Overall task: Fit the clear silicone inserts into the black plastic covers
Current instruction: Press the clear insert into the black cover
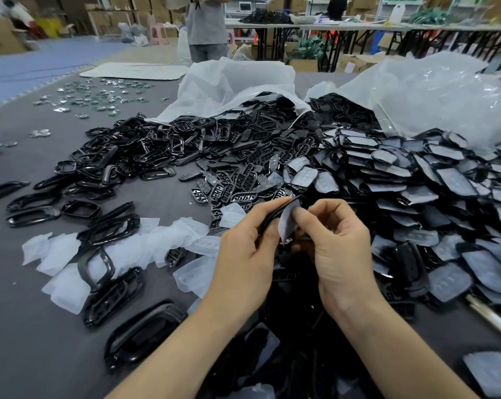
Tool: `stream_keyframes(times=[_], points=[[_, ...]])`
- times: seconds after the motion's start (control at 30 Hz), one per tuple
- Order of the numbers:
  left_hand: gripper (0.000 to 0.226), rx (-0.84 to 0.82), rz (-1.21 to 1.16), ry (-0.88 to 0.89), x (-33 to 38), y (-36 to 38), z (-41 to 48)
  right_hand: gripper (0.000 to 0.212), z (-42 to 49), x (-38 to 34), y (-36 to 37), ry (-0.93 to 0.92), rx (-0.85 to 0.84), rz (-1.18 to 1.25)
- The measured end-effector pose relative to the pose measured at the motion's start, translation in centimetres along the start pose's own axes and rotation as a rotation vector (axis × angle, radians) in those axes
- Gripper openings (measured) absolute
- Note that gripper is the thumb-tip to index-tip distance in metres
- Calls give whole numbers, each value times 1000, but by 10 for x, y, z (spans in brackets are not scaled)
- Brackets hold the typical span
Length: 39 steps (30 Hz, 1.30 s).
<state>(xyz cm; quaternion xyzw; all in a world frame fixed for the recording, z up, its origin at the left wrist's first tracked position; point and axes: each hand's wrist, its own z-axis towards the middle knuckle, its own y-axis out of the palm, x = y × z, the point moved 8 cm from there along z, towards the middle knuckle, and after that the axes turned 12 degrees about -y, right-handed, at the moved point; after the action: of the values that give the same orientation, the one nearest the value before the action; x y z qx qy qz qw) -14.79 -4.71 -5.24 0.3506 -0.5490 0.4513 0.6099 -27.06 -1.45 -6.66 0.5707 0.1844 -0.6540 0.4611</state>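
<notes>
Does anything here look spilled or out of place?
Black covers pour from two open plastic bags across the table, and clear inserts lie scattered among black frames at left. No damage shows.

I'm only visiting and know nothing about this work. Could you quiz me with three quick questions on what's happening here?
1. True or false: the left hand holds a black cover.
2. What does the right hand pinch? A) clear insert B) screwdriver C) cardboard box
3. Fill in: the pile of fitted covers lies on the person's ____ side.

Key: 1 true; 2 A; 3 right.
</notes>
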Motion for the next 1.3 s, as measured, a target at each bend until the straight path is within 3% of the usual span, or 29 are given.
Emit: stream_keyframes(times=[0.1,0.33,0.6,0.73,0.93,1.3], points=[[28,-28,-66,-7,2,1,-1,23,1,4,0,71,11,75],[34,-80,-131,-18,3,3,1,12,2,9,7,204,-73,170],[30,-129,-153,-50,2,3,4,7,7,3,3,138,-162,5],[23,-173,-313,-142,-8,8,4,6,5,4,4,129,-155,-21],[21,-160,-354,-153,-8,5,4,21,6,1,3,169,-102,73],[32,-142,-346,-178,-8,3,5,15,4,1,7,203,-105,111]])
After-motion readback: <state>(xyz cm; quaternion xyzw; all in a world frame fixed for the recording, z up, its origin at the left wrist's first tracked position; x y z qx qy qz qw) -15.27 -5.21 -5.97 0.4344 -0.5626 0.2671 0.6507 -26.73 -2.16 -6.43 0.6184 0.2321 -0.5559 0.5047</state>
